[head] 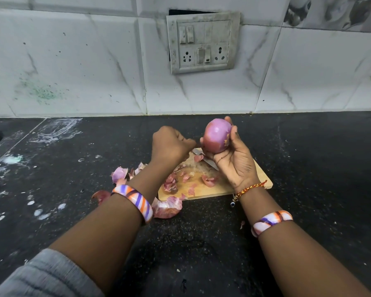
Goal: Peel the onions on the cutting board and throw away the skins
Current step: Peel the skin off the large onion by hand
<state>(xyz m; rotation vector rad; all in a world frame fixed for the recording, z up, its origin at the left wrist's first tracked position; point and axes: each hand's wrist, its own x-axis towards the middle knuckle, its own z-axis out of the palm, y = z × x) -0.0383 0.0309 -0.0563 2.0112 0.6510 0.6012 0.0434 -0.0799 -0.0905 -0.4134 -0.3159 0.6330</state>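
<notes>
Onion point(216, 137): right hand point(234, 163) cupping it above board point(253, 181), nearly bare. Left hand point(169, 144) curling beside it; what it is gripping, cannot tell. Knife point(208, 161) lying beneath. Skins point(167, 207) spilling onto counter point(308, 168). Risk: onion slipping onto blade; scraps getting missed.

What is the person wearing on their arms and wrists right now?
Each forearm carries a chunky glossy bangle striped white, orange and purple: the left bangle and the right bangle. The right wrist also has a red-and-yellow twisted thread with a small dangling bead. A grey ribbed sleeve covers the left upper forearm.
</notes>
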